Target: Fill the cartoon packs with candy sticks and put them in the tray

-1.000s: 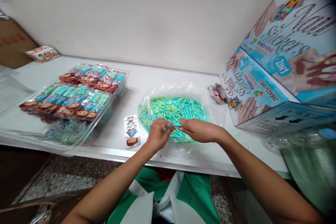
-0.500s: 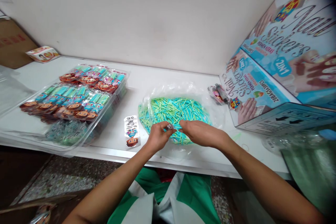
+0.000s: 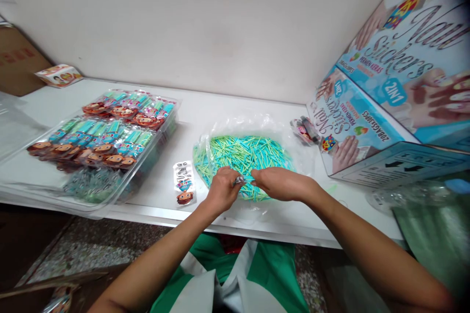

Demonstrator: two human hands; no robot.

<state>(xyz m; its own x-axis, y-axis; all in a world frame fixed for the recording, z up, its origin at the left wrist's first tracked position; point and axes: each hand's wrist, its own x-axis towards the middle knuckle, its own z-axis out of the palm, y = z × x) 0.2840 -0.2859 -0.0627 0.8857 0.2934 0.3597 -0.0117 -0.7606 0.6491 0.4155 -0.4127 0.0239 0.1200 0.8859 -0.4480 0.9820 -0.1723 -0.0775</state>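
Observation:
My left hand [image 3: 222, 191] is closed on a small shiny packet [image 3: 239, 180], mostly hidden by the fingers. My right hand [image 3: 282, 183] pinches a few thin blue sticks [image 3: 248, 179], whose ends reach the mouth of the packet. Both hands hover over the near side of a clear plastic bag [image 3: 235, 124] spread open on the table. Inside it lies a heap of thin green and blue sticks [image 3: 253, 151]. Left of the hands, a flat printed sachet [image 3: 184, 183] with a cartoon figure lies on the table.
A clear plastic tray [image 3: 113, 203] of filled cartoon packets [image 3: 121, 144] stands on the left. Large Nail Stickers boxes [image 3: 389, 83] rise on the right, with a small dark packet [image 3: 304, 130] beside them. Plastic bottles [image 3: 404, 198] lie at the right edge of the white table [image 3: 157, 205].
My left hand has turned slightly, tilting the packet. My right hand has shifted a little, still pinching the blue sticks at the packet's mouth. The surroundings stay put.

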